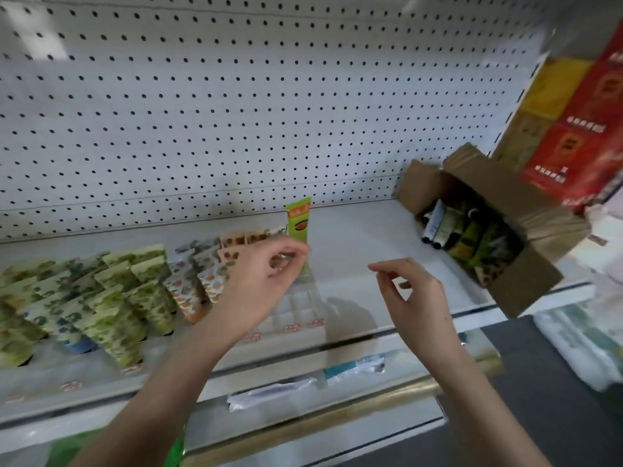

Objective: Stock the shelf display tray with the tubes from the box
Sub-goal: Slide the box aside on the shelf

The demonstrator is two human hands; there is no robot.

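A green tube [298, 224] stands upright at the right end of the clear display tray [296, 310] on the white shelf. My left hand [266, 281] pinches this tube low down with curled fingertips. Left of it the tray holds several rows of upright tubes [128, 291], green-patterned ones and orange-patterned ones. My right hand [416, 291] hovers over the shelf between the tray and the box, its fingers loosely curled and holding nothing. The open cardboard box [526, 284] sits at the shelf's right end, with several tubes [468, 235] lying inside it.
A white pegboard wall [236, 96] backs the shelf. Red and yellow cartons [580, 112] are stacked at the upper right, beside the box. The shelf front edge [303, 382] carries price-tag strips. White wrapped goods [583, 345] lie at the lower right.
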